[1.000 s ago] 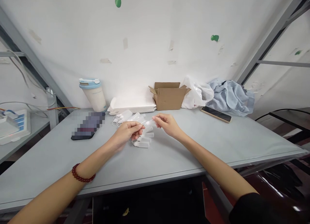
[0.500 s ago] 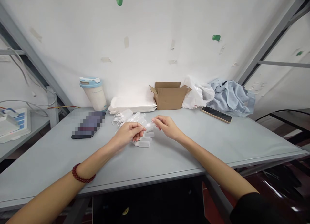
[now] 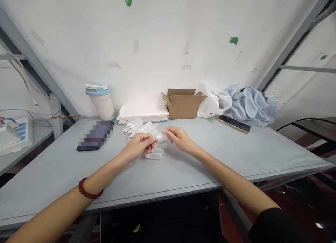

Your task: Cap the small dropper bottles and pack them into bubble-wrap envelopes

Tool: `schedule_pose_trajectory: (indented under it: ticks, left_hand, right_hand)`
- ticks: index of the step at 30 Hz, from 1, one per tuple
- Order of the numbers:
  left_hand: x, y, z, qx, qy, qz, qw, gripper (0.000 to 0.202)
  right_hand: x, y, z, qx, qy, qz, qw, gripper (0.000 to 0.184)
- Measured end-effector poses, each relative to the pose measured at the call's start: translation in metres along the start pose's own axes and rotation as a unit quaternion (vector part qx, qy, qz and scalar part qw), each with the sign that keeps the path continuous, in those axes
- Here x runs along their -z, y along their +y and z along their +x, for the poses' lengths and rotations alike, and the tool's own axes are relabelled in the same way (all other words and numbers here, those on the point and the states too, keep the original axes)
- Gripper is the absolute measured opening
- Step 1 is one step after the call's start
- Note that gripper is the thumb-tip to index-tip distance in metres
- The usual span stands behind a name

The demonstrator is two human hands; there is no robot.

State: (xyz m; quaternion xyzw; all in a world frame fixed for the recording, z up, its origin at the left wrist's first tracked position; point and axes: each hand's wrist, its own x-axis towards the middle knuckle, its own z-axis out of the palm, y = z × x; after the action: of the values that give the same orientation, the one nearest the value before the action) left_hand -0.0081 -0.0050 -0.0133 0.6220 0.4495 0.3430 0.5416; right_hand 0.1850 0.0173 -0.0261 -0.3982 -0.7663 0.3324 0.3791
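Both of my hands meet above the middle of a grey table (image 3: 210,159). My left hand (image 3: 139,145) is closed, its fingertips pinching one end of a small clear plastic bottle (image 3: 160,136). My right hand (image 3: 180,138) is closed in a pinch on the bottle's other end. Under and behind the hands lies a loose pile of several similar clear bottles (image 3: 143,128), with a few more (image 3: 155,154) just in front. A red bead bracelet (image 3: 88,191) sits on my left wrist.
Along the wall stand a white cup with a blue lid (image 3: 101,101), a stack of white trays (image 3: 143,114), an open cardboard box (image 3: 183,103), a plastic bag (image 3: 215,100) and blue cloth (image 3: 250,103). One phone (image 3: 233,124) lies right, a dark phone (image 3: 96,135) left.
The two hands have drawn slightly closer together around the small bottle. Nothing else on the table has moved.
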Motion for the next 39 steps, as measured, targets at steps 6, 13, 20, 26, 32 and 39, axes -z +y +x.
schedule_pose_trajectory:
  ticks: [6,13,20,26,32,39]
  left_hand:
    - [0.000,0.000,-0.002,0.006,0.001,-0.001,1.000,0.023]
    - [0.000,0.000,0.003,0.029,0.022,-0.060,0.998,0.037]
    - [-0.001,-0.001,0.005,0.000,0.031,-0.034,0.999,0.032]
    - [-0.004,0.001,0.003,-0.014,0.030,-0.026,0.999,0.021]
    - [-0.008,0.009,0.001,-0.029,0.048,-0.039,0.998,0.023]
    - [-0.011,0.013,-0.001,-0.033,0.042,-0.054,0.997,0.024]
  right_hand:
    - [0.001,-0.004,0.000,0.016,0.001,-0.020,1.000,0.033]
    - [0.009,-0.013,0.001,-0.007,0.048,0.021,0.999,0.038]
    - [0.011,-0.013,0.003,-0.010,0.055,0.037,0.998,0.041]
    - [0.009,-0.015,0.001,-0.013,0.035,0.037,0.999,0.042]
    - [0.013,-0.010,0.007,-0.025,0.053,0.079,0.995,0.042]
    - [0.017,-0.008,0.011,0.002,0.070,0.096,0.993,0.041]
